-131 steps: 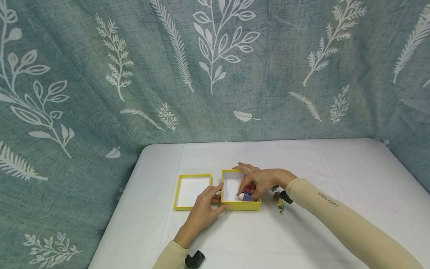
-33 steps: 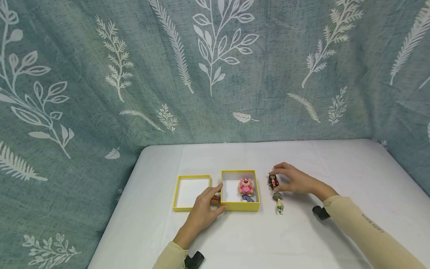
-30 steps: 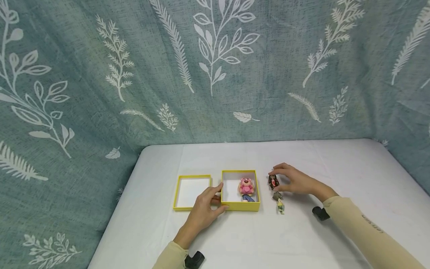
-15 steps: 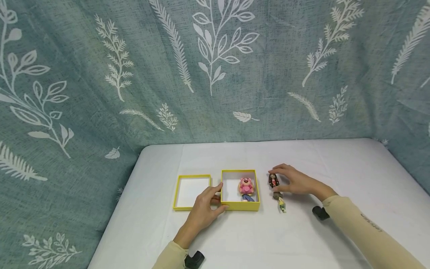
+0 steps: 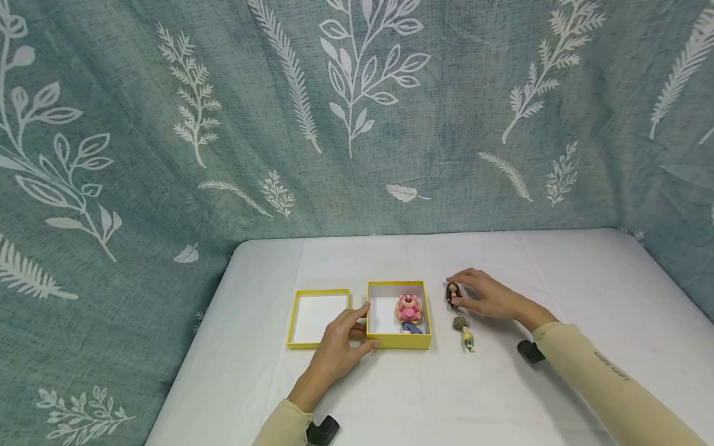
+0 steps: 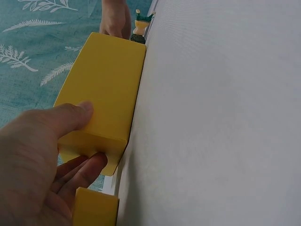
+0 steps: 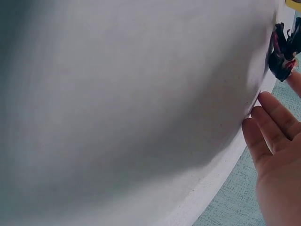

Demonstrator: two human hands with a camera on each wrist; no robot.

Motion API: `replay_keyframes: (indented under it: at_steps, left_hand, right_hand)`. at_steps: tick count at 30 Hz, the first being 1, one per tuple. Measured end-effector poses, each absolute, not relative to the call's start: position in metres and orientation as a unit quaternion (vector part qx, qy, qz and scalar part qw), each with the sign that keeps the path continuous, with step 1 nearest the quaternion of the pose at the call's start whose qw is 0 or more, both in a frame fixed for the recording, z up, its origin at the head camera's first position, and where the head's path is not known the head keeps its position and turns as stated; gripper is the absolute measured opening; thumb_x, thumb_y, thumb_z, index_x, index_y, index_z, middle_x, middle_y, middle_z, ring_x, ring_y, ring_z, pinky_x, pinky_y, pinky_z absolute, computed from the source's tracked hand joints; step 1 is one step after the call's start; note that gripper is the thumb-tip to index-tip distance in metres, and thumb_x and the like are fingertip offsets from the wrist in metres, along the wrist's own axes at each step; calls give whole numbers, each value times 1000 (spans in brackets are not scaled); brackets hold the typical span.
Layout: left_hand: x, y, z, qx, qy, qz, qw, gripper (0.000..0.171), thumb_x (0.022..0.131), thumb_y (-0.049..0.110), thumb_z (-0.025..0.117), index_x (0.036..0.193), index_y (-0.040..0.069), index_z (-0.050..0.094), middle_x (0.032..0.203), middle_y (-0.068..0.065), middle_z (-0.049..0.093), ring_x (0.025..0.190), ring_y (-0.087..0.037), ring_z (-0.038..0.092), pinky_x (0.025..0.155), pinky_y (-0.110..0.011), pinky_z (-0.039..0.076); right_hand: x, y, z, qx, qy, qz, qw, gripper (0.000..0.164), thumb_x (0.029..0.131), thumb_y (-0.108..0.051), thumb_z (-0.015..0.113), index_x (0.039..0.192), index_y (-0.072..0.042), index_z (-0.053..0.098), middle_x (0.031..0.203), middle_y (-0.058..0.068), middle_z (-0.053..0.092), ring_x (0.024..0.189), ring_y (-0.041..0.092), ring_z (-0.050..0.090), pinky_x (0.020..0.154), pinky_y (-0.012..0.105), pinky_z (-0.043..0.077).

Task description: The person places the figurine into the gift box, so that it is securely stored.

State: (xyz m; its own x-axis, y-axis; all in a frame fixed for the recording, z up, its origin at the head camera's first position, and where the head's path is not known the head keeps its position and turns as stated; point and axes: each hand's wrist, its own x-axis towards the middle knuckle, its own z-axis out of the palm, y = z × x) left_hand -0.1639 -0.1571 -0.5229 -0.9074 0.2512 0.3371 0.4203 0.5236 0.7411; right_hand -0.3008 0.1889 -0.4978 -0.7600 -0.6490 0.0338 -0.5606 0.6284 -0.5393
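My left hand point(image 5: 338, 341) grips the near left corner of an open yellow box point(image 5: 400, 342); in the left wrist view the thumb lies on its front wall and the fingers curl at its side. In the box lie a pink bear figurine point(image 5: 409, 308) and a blue figurine point(image 5: 412, 328), partly hidden by the front wall. To the right of the box, my right hand point(image 5: 491, 297) pinches a dark-haired doll figurine point(image 5: 452, 295) between thumb and index finger. In the right wrist view the other fingers point(image 7: 272, 123) are nearly straight, tips at the tabletop.
A shallow yellow-rimmed lid point(image 5: 320, 318) lies left of the box, its white inside up. Just below the doll lies a small figurine point(image 5: 466, 336) in yellow and green with a brownish-grey head. A white cloth covers the table point(image 5: 424, 396); a leaf-patterned curtain point(image 5: 357, 186) hangs behind.
My right hand has gone from inside the box to the doll figurine on the right. Lately the doll shifted slightly away from me, parting from the yellow-green figurine. My left hand has stayed put.
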Motion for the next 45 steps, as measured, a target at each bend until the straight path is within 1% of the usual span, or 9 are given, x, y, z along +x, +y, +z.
replay_keyframes:
  at_steps: [4,9,13,19,29,34,37,45]
  left_hand:
    - [-164,-157,-523,-194,-868,-448,94,73,80,9,81,144,1,45,117,-16,61,93,-18,69,81,-20,60]
    - [-165,-157,-523,-194,-869,-445,95,74,80,10,81,144,2,45,118,-15,61,93,-17,69,82,-19,59]
    - [-164,-157,-523,-191,-874,-437,97,75,81,11,81,145,3,44,119,-15,61,93,-17,69,82,-20,60]
    - [-163,-158,-523,-189,-878,-429,98,75,81,11,80,146,4,44,119,-15,61,94,-16,68,82,-21,60]
    - [-164,-157,-522,-195,-871,-441,98,74,81,10,81,145,2,45,119,-15,61,94,-18,69,82,-22,60]
    - [-164,-157,-522,-196,-870,-442,99,73,80,10,81,144,1,46,117,-15,62,93,-18,69,81,-22,60]
    - [-164,-157,-522,-196,-871,-440,100,73,80,10,81,144,1,46,117,-15,61,93,-18,69,81,-21,60]
    - [-164,-157,-523,-196,-871,-439,100,74,80,10,81,145,2,45,118,-15,61,94,-18,69,81,-21,60]
  right_hand:
    - [-301,190,-497,-333,902,-264,79,58,95,-35,65,139,-2,51,137,21,51,130,43,44,107,65,38]
    - [-300,191,-496,-324,908,-250,87,67,89,-42,70,140,-3,50,139,22,49,130,44,42,106,65,39]
    - [-301,190,-497,-326,909,-246,88,70,87,-41,74,141,-3,50,139,22,49,130,45,42,106,65,40]
    - [-303,189,-502,-331,911,-234,77,75,83,-43,77,140,-2,51,138,22,49,129,44,44,106,63,40]
    - [-305,186,-501,-336,908,-240,64,73,80,-39,81,136,-1,54,137,21,51,129,43,45,107,62,40]
    - [-304,182,-495,-343,902,-255,58,71,80,-32,82,136,0,53,136,21,51,129,43,45,108,62,40]
    - [-305,178,-488,-347,897,-267,51,70,80,-28,82,137,-1,52,137,19,52,130,42,45,108,62,40]
    - [-305,163,-472,-358,887,-287,54,72,80,-34,81,140,-8,51,141,14,50,133,39,43,108,63,39]
